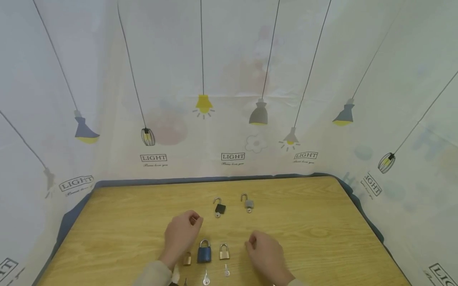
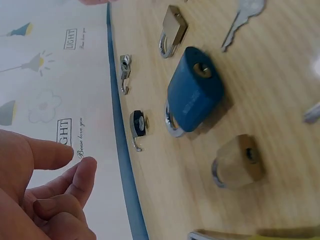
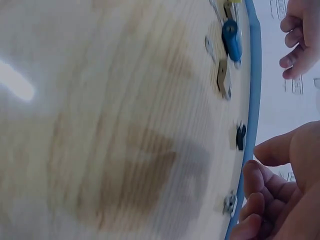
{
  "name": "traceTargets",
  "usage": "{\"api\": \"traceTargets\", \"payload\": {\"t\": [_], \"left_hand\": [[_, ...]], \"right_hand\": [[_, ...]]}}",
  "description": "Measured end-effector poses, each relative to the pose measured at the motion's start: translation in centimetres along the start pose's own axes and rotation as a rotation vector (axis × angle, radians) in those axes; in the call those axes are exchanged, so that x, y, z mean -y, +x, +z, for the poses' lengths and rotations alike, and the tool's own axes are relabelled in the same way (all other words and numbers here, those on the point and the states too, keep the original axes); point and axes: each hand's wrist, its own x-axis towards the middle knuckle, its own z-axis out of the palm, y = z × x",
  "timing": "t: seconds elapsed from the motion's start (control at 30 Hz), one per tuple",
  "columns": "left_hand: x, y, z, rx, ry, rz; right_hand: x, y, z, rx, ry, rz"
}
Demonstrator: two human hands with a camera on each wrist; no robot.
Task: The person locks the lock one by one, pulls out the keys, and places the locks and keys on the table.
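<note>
Hovering above the wooden desk (image 1: 322, 222), the left hand (image 1: 181, 234) holds nothing, its fingers loosely curled and a narrow gap showing between thumb and forefinger. It sits to the left of and slightly farther than the blue padlock (image 1: 204, 254), near it but apart. The right hand (image 1: 266, 254) is likewise bare of any object, its fingers softly bent and the thumb tip very close to the forefinger; it hangs to the right of the gold padlock (image 1: 224, 254), apart from it. These two padlocks stand in a near row with the small brass padlock (image 1: 187, 260) at its left end, the blue one in the middle and the gold one on the right. A key (image 1: 206, 280) lies on the near side of the blue padlock, and a smaller key (image 1: 227, 271) on the near side of the gold one. Farther off, between the hands from left to right, lie the black padlock (image 1: 220, 208) and, to its right, the grey padlock (image 1: 249, 204), both with shackles swung out and a key at the near end. Behind the desk's far edge hangs a pale sheet (image 1: 229, 135) printed with lamps.
</note>
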Motion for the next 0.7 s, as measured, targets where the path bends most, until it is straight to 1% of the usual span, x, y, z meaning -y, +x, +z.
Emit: {"api": "traceTargets", "payload": {"t": [0.13, 0.2, 0.4, 0.47, 0.6, 0.7], "left_hand": [[-0.4, 1.5, 0.6, 0.028, 0.034, 0.011], [-0.5, 2.1, 1.0, 0.047, 0.055, 0.018], [-0.7, 3.9, 2.8, 0.072, 0.109, 0.032], [-0.8, 4.5, 3.3, 0.088, 0.123, 0.026], [-1.2, 5.2, 4.3, 0.141, 0.128, -0.017], [-1.5, 5.6, 5.1, 0.15, 0.159, -0.016]], "right_hand": [[-1.1, 0.9, -0.7, -0.017, -0.005, 0.032], [-1.4, 1.2, -1.1, -0.021, 0.0, 0.03], [-1.8, 1.5, -2.1, -0.023, -0.001, 0.025], [-1.8, 1.6, -2.3, -0.032, -0.014, 0.024], [-1.9, 1.6, -2.6, -0.035, -0.017, 0.017], [-1.9, 1.6, -2.6, -0.03, -0.006, 0.002]]}}
